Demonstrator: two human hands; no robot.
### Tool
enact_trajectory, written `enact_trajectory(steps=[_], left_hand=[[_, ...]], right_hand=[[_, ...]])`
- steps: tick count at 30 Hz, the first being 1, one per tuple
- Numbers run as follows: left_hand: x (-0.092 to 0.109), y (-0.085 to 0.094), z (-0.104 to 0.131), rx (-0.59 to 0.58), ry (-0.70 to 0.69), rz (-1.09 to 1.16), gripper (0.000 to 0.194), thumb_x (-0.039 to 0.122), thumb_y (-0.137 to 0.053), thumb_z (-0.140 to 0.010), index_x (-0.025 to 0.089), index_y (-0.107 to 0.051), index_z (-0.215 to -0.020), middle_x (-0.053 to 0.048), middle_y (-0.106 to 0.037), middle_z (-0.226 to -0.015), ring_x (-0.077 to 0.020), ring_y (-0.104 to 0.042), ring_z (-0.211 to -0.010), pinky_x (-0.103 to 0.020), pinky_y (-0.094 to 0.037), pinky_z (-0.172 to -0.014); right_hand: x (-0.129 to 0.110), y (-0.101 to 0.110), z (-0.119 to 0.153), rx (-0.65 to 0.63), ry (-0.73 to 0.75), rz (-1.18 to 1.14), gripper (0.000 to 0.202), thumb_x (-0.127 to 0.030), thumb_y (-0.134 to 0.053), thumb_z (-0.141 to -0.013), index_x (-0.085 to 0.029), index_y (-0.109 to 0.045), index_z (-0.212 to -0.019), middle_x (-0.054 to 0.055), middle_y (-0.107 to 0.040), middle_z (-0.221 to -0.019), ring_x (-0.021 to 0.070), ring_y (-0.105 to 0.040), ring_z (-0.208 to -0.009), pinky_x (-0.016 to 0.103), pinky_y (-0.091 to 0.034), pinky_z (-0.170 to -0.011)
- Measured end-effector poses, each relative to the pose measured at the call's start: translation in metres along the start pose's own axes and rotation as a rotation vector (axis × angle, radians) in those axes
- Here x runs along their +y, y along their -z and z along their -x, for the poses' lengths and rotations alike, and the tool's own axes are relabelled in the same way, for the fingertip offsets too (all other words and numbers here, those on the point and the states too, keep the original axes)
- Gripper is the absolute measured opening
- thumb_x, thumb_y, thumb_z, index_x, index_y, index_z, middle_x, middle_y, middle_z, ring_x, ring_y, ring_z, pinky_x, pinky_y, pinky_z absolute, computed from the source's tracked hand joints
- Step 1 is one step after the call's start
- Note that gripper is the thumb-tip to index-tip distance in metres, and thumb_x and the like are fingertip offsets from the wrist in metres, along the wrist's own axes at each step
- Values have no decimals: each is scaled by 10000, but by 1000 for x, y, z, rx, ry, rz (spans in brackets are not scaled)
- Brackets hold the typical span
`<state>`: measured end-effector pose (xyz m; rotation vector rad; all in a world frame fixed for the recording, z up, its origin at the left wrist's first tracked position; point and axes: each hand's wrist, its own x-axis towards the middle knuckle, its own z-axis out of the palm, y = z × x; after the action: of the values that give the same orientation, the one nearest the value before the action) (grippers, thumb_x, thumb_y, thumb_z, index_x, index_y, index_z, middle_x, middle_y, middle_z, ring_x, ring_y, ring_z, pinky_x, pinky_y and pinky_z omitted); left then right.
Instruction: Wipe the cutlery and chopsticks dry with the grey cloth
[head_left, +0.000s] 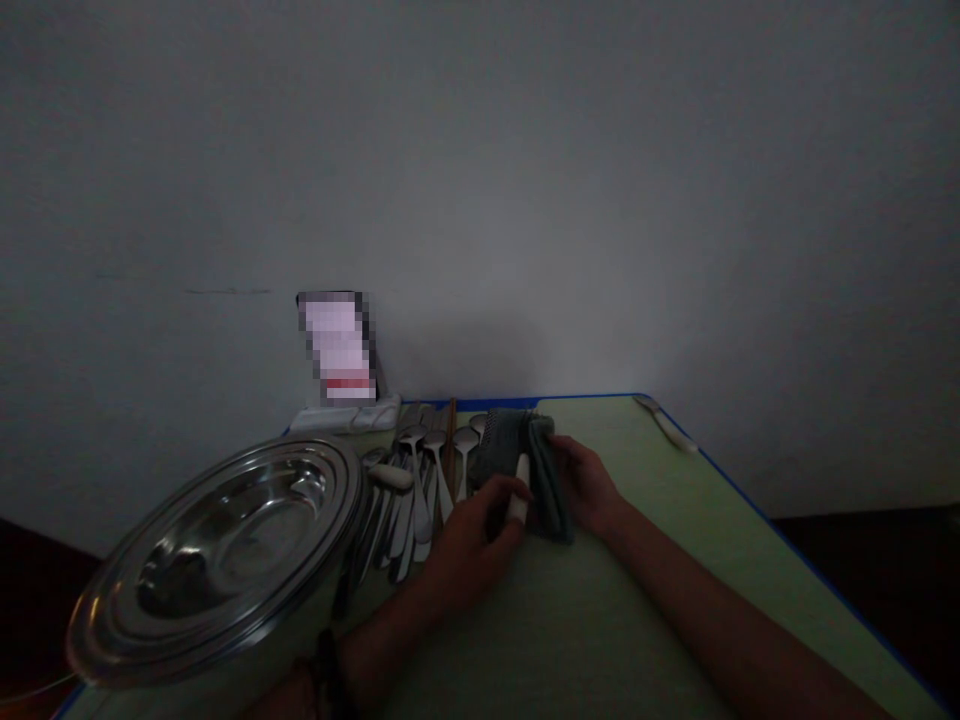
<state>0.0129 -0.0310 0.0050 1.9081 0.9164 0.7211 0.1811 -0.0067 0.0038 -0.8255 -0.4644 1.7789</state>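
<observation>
I wear a dark band [330,672] around my left wrist; my forearms are bare, without sleeves.

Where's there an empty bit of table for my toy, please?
There's bare table between the right arm and the lone fork by the blue edge, and in front, between both forearms. It's crowded left of the cloth, with spoons and the big steel dish.
</observation>
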Motion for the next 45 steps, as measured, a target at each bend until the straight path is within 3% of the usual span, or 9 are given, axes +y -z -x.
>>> enact_trajectory(steps=[6, 15, 21, 24, 27, 29, 33, 37, 45], left_hand=[[0, 1, 1, -62, -41, 24, 163, 182, -371, -861, 201, -522, -918, 11, -597, -809, -149, -556, -769, -254, -405, -700], [0, 4, 1, -152, -75, 52, 268, 76, -346, -774, 207, -527, -923, 8, -618, -855, -160, -562, -820, -272, -413, -761], [2, 4, 2, -193, -65, -27, 255, 102, -403, -767, 208, -528, -962, 19, -595, -794, -148, -556, -757, -255, -424, -690], [1, 0, 2, -159, -48, -1, 240, 185, -478, -802, 211, -479, -1040, 7, -596, -807, -148, -559, -741, -256, -432, -654], [-2, -4, 1, -96, 4, 167, 408, 207, -528, -803, 219, -332, -1161, -42, -618, -932, -148, -585, -738, -281, -452, -653], [-3, -7, 0, -68, 43, 267, 410, 228, -520, -822, 219, -278, -1153, -65, -619, -957, -136, -583, -679, -280, -456, -613], [-2, -7, -1, -11, 42, 347, 280, 289, -438, -884, 214, -274, -1097, -66, -608, -958, -97, -544, -582, -250, -437, -557], [2, -4, -1, 70, 59, 328, 283, 282, -401, -890, 217, -253, -1122, -53, -607, -952, -90, -536, -557, -241, -435, -552], [-1, -2, -1, 33, 65, 343, 453, 164, -457, -805, 239, -221, -1185, -56, -593, -1026, -105, -560, -619, -246, -447, -574]], right_hand=[[8, 0, -1, -21, 162, 116, 109, -189, -635, -672, -188, -629, -781, -29, -656, -620, 134, -593, -544, 266, -453, -618], [11, 4, -3, -52, 179, 197, 227, -236, -699, -662, -178, -635, -872, -1, -679, -701, 156, -625, -631, 292, -459, -656], [12, 4, -6, 28, 176, 160, 166, -268, -666, -703, -186, -627, -842, -17, -660, -646, 135, -607, -560, 260, -471, -598], [10, 1, -4, 78, 125, 126, 178, -327, -616, -756, -187, -624, -866, -6, -654, -626, 154, -616, -575, 280, -484, -613], [6, -3, 0, 117, -38, 70, 351, -468, -465, -831, -164, -628, -897, 41, -660, -620, 195, -632, -619, 318, -495, -616], [3, -4, 1, 75, -103, 18, 460, -531, -383, -844, -151, -631, -915, 68, -675, -658, 213, -641, -656, 336, -499, -629], [0, -3, -1, -59, -71, -80, 502, -543, -328, -852, -155, -628, -956, 78, -696, -761, 218, -648, -723, 358, -496, -698], [0, -3, -4, -153, -105, -134, 500, -531, -338, -851, -137, -621, -971, 88, -698, -797, 220, -646, -738, 372, -487, -736], [1, -4, -3, -139, -95, -85, 484, -512, -349, -861, -127, -625, -959, 93, -694, -768, 213, -644, -693, 359, -491, -715]])
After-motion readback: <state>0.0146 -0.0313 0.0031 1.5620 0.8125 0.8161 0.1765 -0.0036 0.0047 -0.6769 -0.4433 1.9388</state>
